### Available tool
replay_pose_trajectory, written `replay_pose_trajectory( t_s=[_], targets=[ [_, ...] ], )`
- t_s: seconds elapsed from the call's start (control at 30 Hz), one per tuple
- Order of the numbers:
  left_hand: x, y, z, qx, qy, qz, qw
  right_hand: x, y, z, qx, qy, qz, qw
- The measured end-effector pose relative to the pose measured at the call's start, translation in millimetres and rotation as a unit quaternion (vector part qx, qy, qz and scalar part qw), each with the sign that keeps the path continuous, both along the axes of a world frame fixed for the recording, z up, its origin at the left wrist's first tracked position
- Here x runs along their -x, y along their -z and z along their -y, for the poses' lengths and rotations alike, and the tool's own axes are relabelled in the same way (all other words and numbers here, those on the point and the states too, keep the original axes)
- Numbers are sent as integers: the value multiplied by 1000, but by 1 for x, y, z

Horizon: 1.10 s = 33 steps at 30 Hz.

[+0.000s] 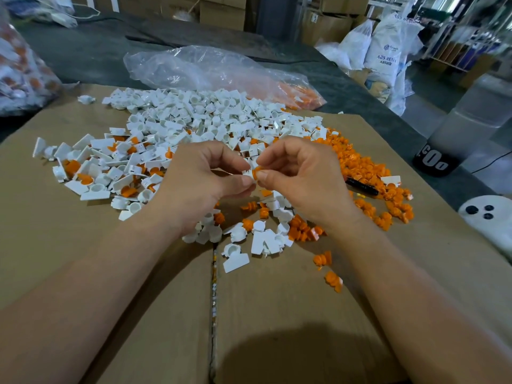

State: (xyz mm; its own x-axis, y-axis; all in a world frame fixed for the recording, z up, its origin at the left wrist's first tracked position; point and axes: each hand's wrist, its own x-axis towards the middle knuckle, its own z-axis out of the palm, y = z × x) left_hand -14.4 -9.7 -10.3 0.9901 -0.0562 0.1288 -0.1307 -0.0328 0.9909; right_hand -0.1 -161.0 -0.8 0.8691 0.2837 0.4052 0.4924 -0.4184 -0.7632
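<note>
Mating step, likely: left hand (pixel 205 173) pinches a small white plastic housing (pixel 248 175), right hand (pixel 302 176) a round orange plastic plug (pixel 258 171) (the two touch); next, press it squarely home.

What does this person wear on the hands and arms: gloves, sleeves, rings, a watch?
Nothing that shows. The left hand and the right hand are bare, without gloves, and no ring is visible. Both forearms are uncovered down to the picture's lower edge: no sleeve, watch or bracelet shows. The thumbnails look short and unpainted.
</note>
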Motion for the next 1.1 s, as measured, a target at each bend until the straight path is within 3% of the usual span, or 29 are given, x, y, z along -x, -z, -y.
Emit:
replay_pose_trajectory(
  t_s=[0.2,0.37,0.53,1.03,1.1],
  targets=[
    [-3,0,-2,22,2,-16,1000,-1,2,2,-20,-2,5,1000],
    [-3,-1,-2,-43,2,-2,999,-2,3,3,-27,-26,0,999],
    [-1,-3,0,-26,-4,-4,1000,-3,2,4,-72,-19,-22,997],
    [-2,2,5,-88,-67,13,994,-1,6,-1,-43,14,-27,999],
    [-2,1,5,-50,-53,-2,997,-1,5,0,-43,19,-20,999]
  ],
)
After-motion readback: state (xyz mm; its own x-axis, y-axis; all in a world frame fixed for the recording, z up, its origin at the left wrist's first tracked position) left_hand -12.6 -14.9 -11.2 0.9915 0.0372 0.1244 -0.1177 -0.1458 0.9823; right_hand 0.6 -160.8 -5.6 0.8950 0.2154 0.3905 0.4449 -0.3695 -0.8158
